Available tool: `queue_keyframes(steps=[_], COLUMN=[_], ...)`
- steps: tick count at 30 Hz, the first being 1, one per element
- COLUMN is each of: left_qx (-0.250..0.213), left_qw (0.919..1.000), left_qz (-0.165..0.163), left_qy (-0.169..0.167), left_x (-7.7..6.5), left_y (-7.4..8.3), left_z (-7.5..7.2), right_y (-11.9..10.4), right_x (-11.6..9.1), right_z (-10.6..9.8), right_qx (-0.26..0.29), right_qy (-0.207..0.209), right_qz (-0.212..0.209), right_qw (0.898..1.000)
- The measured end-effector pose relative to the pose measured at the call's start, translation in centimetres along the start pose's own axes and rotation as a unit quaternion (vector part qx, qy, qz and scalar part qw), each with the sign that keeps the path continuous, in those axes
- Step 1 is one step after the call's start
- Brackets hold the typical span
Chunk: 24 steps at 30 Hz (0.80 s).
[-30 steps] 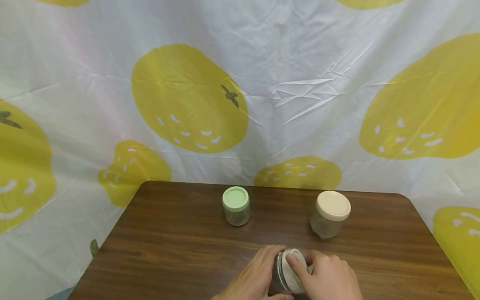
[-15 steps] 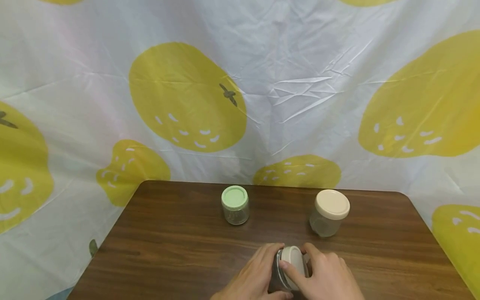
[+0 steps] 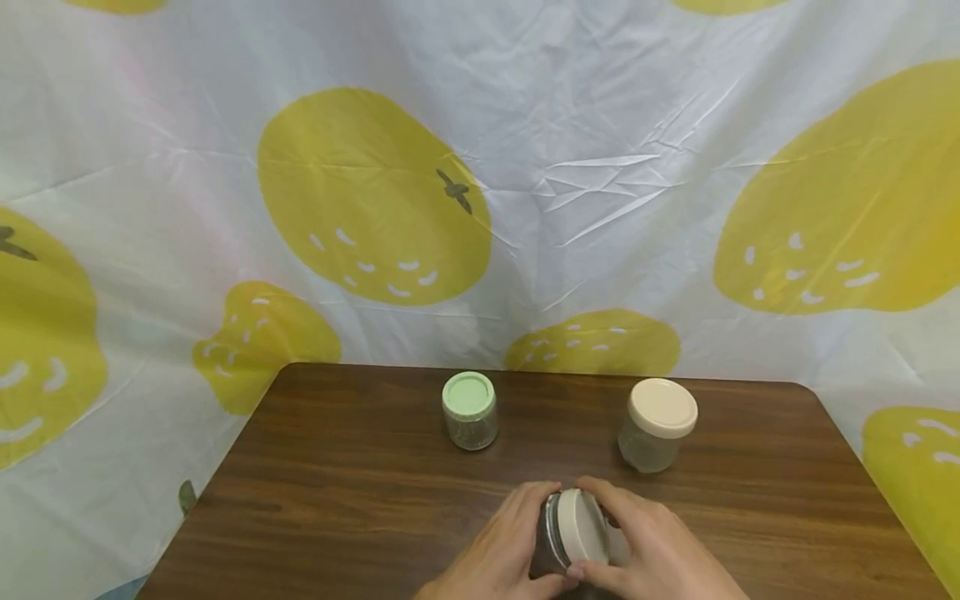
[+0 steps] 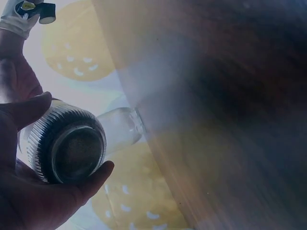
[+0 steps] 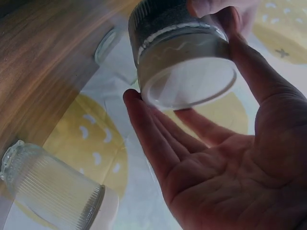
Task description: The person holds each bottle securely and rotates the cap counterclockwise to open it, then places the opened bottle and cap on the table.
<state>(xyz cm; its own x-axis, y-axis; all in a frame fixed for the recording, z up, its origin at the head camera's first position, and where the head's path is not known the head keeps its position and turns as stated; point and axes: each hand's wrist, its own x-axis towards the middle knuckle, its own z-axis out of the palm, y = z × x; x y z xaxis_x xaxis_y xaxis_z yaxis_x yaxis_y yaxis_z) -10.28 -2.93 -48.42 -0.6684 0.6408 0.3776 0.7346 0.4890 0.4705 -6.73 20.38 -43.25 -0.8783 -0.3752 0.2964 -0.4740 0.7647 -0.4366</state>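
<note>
A ribbed glass jar (image 3: 543, 537) with a whitish lid (image 3: 583, 529) is held tilted near the front of the table, its lid facing right. My left hand (image 3: 491, 554) grips the jar's body, thumb on the near side. In the left wrist view the jar's round base (image 4: 79, 151) looks dark, and its contents cannot be made out. My right hand (image 3: 656, 550) pinches the lid's rim, fingertips on the far edge and thumb on the near one. The right wrist view shows the lid (image 5: 192, 84) seated against the jar, the palm apart from its flat top.
A smaller glass jar with a green lid (image 3: 468, 396) stands upright at the back middle of the brown table (image 3: 337, 467). Right of it stands a glass jar with a cream lid (image 3: 662, 406). A white cloth with yellow fruit (image 3: 585, 108) hangs behind the table.
My right thumb has moved from across the lid to its near edge, and the fingers have spread to the far edge. The left hand keeps its grip. Both other jars stand still.
</note>
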Motion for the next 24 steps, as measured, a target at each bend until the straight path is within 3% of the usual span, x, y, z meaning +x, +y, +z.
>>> queue_keyframes(steps=[8,16,24], left_qx=[-0.019,-0.015,-0.011], left_qw=[0.9998,0.9999,0.9999], left_qz=[-0.005,-0.002,0.004], left_qy=[-0.009,0.002,0.01], left_x=[-0.13,0.08,0.17], left_y=[0.02,-0.04,-0.15], left_z=[0.06,0.03,-0.05], right_y=[0.38,0.53,0.69], right_x=[0.15,0.22,0.07], right_z=[0.34,0.23,-0.09], right_qx=[0.001,-0.006,-0.006], right_qy=[0.007,0.02,0.034], right_qz=[-0.072,-0.1,-0.096], right_qw=[0.997,0.995,0.995])
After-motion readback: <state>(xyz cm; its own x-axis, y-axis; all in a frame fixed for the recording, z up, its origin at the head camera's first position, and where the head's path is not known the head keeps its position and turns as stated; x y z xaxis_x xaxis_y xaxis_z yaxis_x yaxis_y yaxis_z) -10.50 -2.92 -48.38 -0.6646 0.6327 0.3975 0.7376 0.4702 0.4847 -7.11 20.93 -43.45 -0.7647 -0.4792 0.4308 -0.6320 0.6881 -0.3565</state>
